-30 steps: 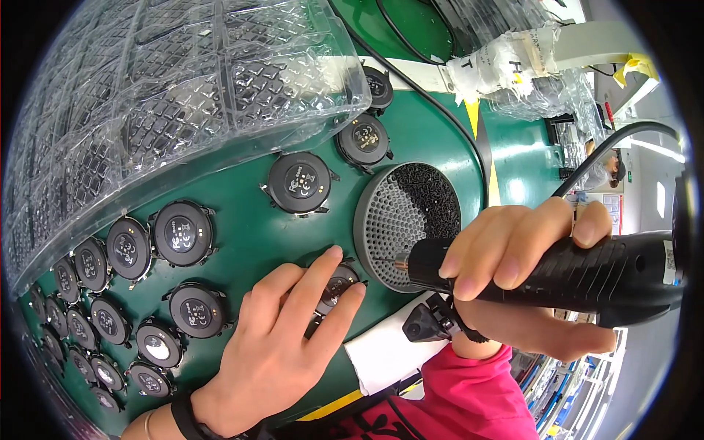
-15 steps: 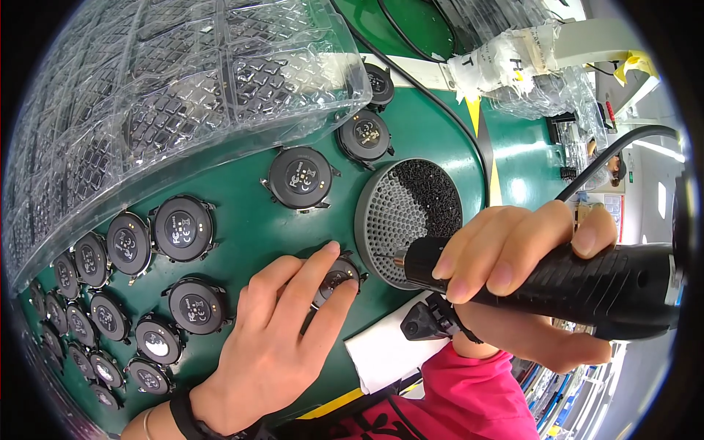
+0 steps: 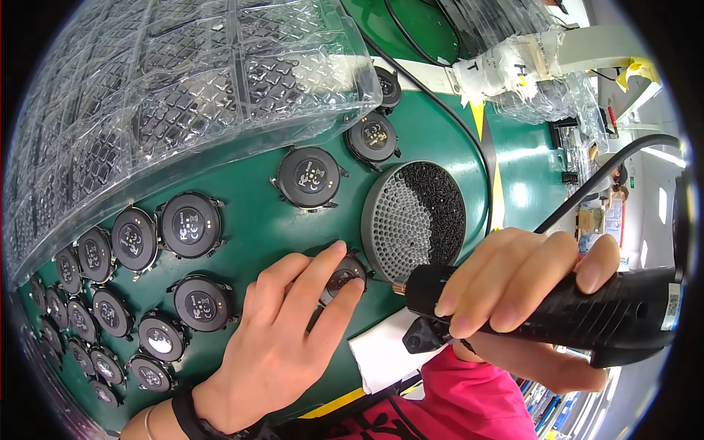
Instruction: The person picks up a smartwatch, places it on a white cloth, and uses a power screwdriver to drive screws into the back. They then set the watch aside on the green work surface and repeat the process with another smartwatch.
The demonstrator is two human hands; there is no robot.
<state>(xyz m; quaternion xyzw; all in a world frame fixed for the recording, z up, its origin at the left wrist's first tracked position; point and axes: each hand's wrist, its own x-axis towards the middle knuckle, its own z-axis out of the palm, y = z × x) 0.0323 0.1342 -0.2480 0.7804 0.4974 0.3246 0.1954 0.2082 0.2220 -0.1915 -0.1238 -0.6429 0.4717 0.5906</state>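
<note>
My left hand [image 3: 282, 323] steadies a round black watch body [image 3: 343, 279], its thumb and a fingertip at the edges. Part of that watch is hidden under the fingers. In my right hand [image 3: 513, 282] is a black electric screwdriver [image 3: 587, 308], its tip end pointing left, just below a round screw dish [image 3: 400, 224]. One side of the dish shows a grid of small holes; loose black screws [image 3: 444, 205] fill the other. Between the dish and the plastic trays lies a separate watch body [image 3: 308, 177], back side up.
Clear plastic trays [image 3: 183, 95] are stacked at the far left. Several more watch bodies [image 3: 191, 225] lie in rows at left. A white cloth [image 3: 385, 352] rests near the front edge. A dark cable [image 3: 433, 95] crosses the green mat [image 3: 257, 242] behind the dish.
The screwdriver in my right hand has moved slightly down, its tip end now off the dish's holed surface. My left hand stays on the same watch body. The whole view has shifted a little.
</note>
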